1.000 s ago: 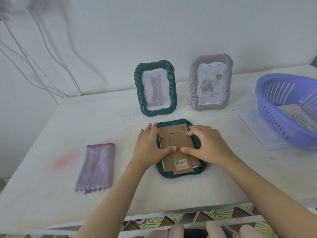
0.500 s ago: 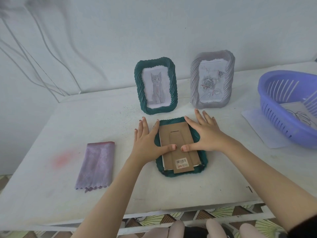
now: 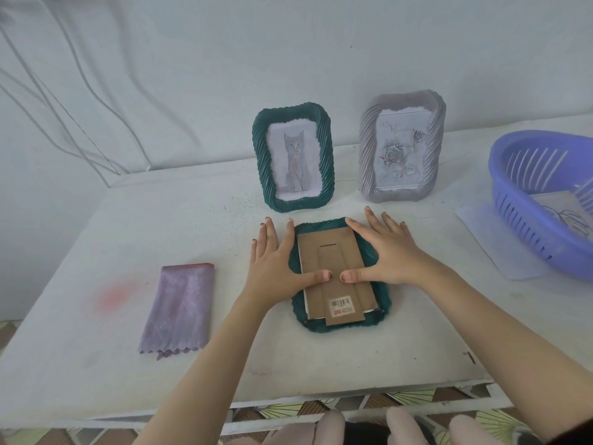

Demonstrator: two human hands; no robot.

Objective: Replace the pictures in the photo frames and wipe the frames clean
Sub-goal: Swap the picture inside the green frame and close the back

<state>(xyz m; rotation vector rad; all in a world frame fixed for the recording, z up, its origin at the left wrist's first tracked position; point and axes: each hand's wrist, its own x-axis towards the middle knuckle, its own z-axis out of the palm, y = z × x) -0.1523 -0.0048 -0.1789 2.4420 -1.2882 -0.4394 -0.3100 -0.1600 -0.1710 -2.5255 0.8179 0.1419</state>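
At six o'clock from the cat frame [image 3: 293, 157], I am pressing left hand [image 3: 276, 261] and right hand [image 3: 388, 255], flat, grasping nothing, on the face-down frame [image 3: 321, 226], its back [image 3: 330, 252] stiff, judging it light, fragile, liftable by the rims.

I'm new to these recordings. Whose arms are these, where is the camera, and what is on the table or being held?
There is no machine here. A person works with bare hands, and the one camera sits on their head, looking forward and down, so the arms enter from the bottom. The left hand and right hand lie flat, fingers straight, along the sides of a face-down frame on the table. Both thumbs press its cardboard back. Nothing is gripped. Behind it stand a cat frame and a rose frame. A cloth lies to the left. To the right, a basket holding a drawing sits partly on a pale sheet.
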